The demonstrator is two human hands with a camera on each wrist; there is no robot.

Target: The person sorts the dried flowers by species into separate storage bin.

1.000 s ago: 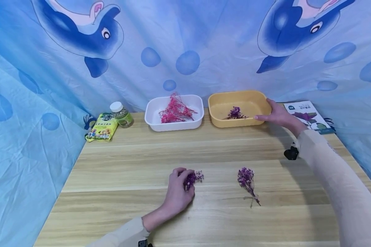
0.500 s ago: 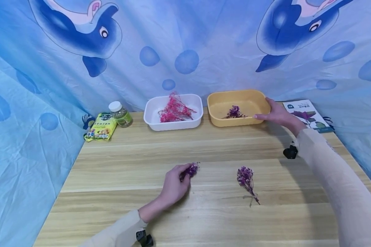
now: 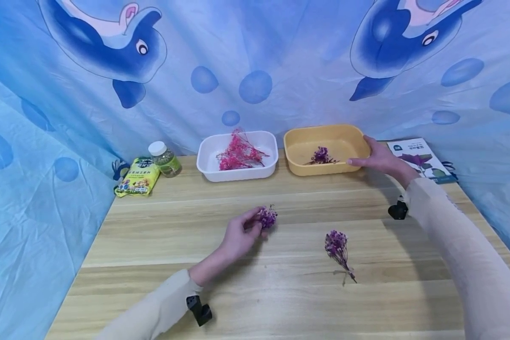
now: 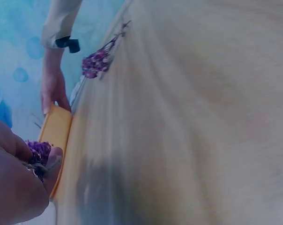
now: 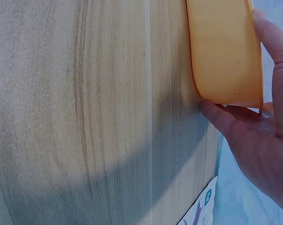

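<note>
Above the middle of the table, my left hand (image 3: 239,237) pinches a small tied bunch of dried purple flowers (image 3: 268,217) between thumb and fingers. Twine round its stems (image 4: 37,166) shows in the left wrist view. My right hand (image 3: 381,157) grips the right end of a yellow plastic tray (image 3: 318,169), its thumb at the front side and fingers round the far corner. Inside that tray lies one purple flower bunch (image 3: 321,155). Another tied purple bunch (image 3: 336,245) lies on the table, right of centre, stems toward the near side.
Left of the yellow tray stands a white tray (image 3: 238,176) with pink dried flowers (image 3: 239,153). A white-capped jar (image 3: 165,160) and a yellow packet (image 3: 138,177) are at the back left. A booklet (image 3: 420,158) lies at the back right, behind my right wrist.
My left hand has lifted the purple flower bunch and carried it away from me, toward the trays. My right hand stays at the yellow tray.
</note>
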